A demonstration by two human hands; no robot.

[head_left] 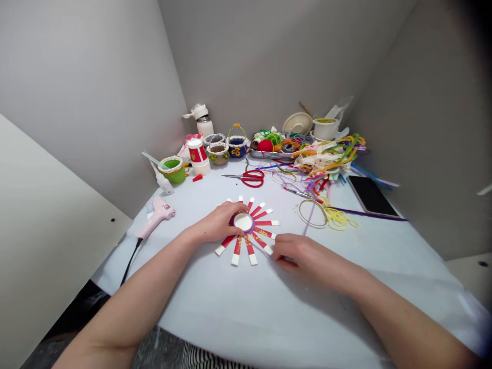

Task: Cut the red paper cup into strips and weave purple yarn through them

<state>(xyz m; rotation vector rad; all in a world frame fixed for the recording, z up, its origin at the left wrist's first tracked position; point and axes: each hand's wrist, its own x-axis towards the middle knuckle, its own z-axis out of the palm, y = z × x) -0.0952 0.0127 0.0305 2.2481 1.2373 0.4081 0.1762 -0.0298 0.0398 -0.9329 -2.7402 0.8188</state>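
A paper cup cut into red and white strips (265,223) lies fanned flat on the white table (238,307), its round white base ringed with purple cord. My left hand (219,223) rests on the fan's left side, fingers curled against the base. My right hand (300,256) sits at the fan's lower right, fingers pinched together near the strip ends, apparently on a thin purple cord (307,225) that runs off toward the back right.
A pink glue gun (157,215) lies at the left. Red scissors (249,178), decorated cups (200,156), small baskets and a tray of coloured cords (323,154) crowd the back. A phone (371,196) and yellow loops (326,215) lie right.
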